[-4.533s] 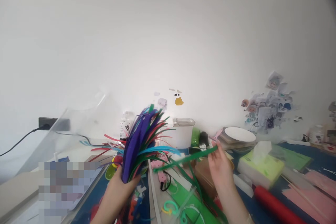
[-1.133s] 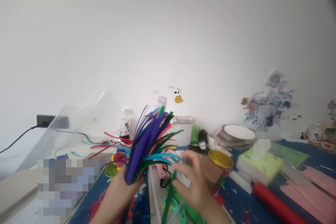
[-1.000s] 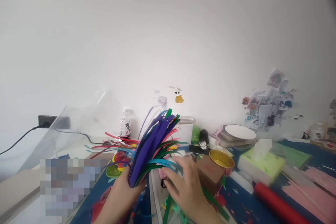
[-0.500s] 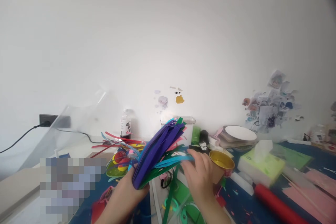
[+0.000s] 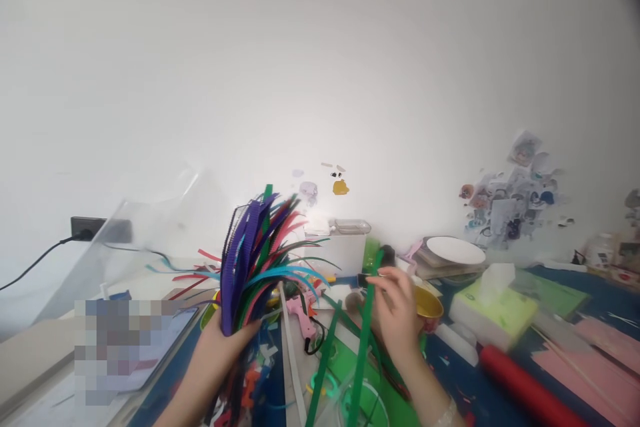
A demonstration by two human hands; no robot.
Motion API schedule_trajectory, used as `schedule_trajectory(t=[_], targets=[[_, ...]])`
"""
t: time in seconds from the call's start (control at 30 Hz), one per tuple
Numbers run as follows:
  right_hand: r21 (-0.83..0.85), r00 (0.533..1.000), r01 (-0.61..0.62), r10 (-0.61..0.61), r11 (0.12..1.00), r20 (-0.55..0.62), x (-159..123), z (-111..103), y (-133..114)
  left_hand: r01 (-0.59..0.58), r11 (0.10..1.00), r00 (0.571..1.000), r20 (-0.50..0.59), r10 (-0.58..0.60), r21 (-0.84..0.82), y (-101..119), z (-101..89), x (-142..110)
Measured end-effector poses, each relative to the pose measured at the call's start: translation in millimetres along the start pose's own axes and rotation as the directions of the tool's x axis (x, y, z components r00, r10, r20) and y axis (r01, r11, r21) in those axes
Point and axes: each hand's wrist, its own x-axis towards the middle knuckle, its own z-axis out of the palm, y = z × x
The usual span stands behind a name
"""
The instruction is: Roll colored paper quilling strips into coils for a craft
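My left hand [image 5: 213, 353] is closed around a thick bunch of paper strips [image 5: 241, 270], purple on the near side with green, pink, red and blue ones fanning out behind. To the right, my right hand [image 5: 397, 310] pinches a long green paper strip [image 5: 364, 347] near its upper end, and the strip hangs down to the worktop. Another green strip [image 5: 325, 360] slants beside it. Between my hands lies a pink glue gun [image 5: 301, 320] with a black cord. Below it sit round teal and yellow handles [image 5: 323, 383]; what they belong to is unclear.
A gold tin [image 5: 429, 303] stands behind my right hand. Farther right are a tissue box [image 5: 495, 310], a red roll [image 5: 530, 383], pink sheets [image 5: 575, 373] and a white plate [image 5: 455, 250]. A white box [image 5: 335, 253] stands against the wall.
My left hand has moved left and turned the bunch more upright, so its strips spread apart. My right hand has let go of the blue strips and now pinches a green one, slightly farther right.
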Motion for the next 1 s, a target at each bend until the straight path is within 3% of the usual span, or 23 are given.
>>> schedule_trajectory(t=[0.2,0.37,0.57,0.7,0.9,1.0], targets=[[0.165,0.956,-0.145,0.095,0.976,0.278,-12,22,-8,0.041,0.996,0.997,-0.056,-0.045,-0.075,8,-4.6,-7],[0.108,0.875,-0.316,0.245,0.943,0.417,-21,34,-6,-0.066,0.992,0.998,0.001,0.066,-0.112,4,-0.9,-8],[-0.041,0.810,-0.376,0.350,0.926,0.471,-18,29,-3,-0.060,0.994,0.998,0.020,0.062,-0.093,-1,2.2,-2],[-0.175,0.712,-0.410,0.434,0.895,0.552,-22,26,-3,-0.065,0.996,0.998,0.018,0.066,-0.066,0,3.0,-4],[-0.277,0.469,-0.362,0.431,0.890,0.771,-43,31,-17,-0.061,0.995,0.997,0.040,0.064,-0.079,0,1.8,-4],[-0.331,0.455,-0.291,0.434,0.898,0.778,-46,35,-26,-0.065,0.993,0.994,0.078,0.073,-0.098,1,-0.4,-4]])
